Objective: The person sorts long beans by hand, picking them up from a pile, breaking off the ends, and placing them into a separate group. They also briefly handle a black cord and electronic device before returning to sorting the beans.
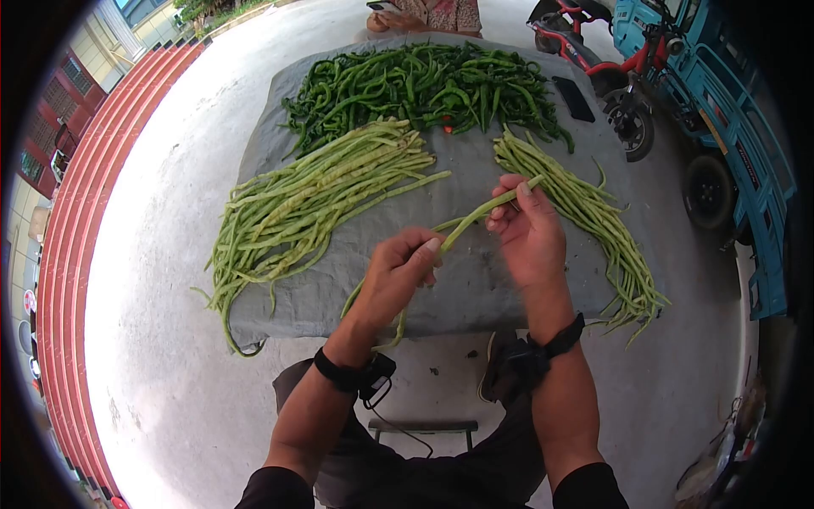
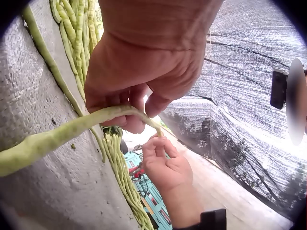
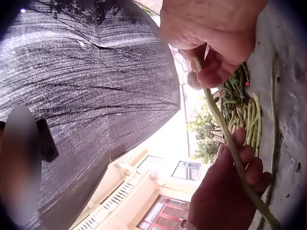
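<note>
A long green bean (image 1: 479, 212) runs between both hands above the grey cloth. My left hand (image 1: 403, 270) pinches it partway along, its rear part passing below that hand. My right hand (image 1: 532, 231) pinches its far end, which shows in the right wrist view as a bean (image 3: 218, 115) slanting from the right hand (image 3: 211, 43) down across the left hand (image 3: 230, 187). A second bean (image 2: 53, 67) lies on the cloth beneath. To the left is a large pile of long beans (image 1: 314, 195); to the right, a narrower bundle (image 1: 585, 204).
Green peppers (image 1: 407, 81) are heaped at the back of the cloth-covered table (image 1: 339, 301), with a dark phone (image 1: 574, 98) to their right. Another person (image 1: 437, 15) sits beyond, holding a phone. A blue three-wheeler (image 1: 738, 110) stands right, red steps (image 1: 102, 161) left.
</note>
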`<state>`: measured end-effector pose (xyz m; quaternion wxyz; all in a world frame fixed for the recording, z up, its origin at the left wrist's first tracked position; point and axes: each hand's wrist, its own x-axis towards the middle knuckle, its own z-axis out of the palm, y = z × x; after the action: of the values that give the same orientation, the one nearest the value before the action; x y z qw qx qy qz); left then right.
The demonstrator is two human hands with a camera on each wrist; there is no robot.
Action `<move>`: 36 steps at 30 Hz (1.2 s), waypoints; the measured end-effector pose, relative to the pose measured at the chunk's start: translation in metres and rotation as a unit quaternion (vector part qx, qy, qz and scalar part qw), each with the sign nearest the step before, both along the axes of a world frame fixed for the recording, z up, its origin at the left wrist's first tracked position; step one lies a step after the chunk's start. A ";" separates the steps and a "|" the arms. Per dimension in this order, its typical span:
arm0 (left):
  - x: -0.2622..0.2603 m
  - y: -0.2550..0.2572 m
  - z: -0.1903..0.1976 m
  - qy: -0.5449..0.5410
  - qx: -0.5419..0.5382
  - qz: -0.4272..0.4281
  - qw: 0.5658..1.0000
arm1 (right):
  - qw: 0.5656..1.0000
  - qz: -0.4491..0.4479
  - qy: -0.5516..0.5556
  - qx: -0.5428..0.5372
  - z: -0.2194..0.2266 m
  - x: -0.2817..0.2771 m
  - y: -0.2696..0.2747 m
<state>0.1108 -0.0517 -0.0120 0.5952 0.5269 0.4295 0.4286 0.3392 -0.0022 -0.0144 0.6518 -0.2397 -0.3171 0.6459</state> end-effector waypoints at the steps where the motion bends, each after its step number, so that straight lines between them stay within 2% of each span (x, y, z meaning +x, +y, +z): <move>1: -0.001 0.001 -0.001 0.004 -0.003 -0.016 1.000 | 1.000 -0.012 0.006 0.001 0.000 0.005 0.002; 11: -0.004 0.000 0.004 0.042 -0.008 -0.110 0.993 | 0.996 -0.086 0.034 -0.012 -0.003 0.027 0.006; 18: -0.001 0.000 -0.002 0.004 -0.024 -0.124 0.992 | 0.996 -0.084 0.033 -0.006 -0.002 0.030 0.006; 26: 0.000 -0.001 0.004 0.023 -0.041 -0.142 0.989 | 0.994 -0.088 0.059 0.002 0.000 0.037 0.008; 32: 0.000 -0.004 -0.002 0.024 -0.041 -0.242 0.969 | 0.984 -0.162 0.077 0.004 -0.003 0.070 0.015; 36: -0.001 -0.001 -0.009 0.026 -0.041 -0.255 0.966 | 0.981 -0.184 0.070 0.004 -0.004 0.078 0.013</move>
<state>0.1096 -0.0528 -0.0208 0.6943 0.6053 0.3133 0.2313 0.4176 0.0112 -0.0183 0.7807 -0.2457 -0.2237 0.5292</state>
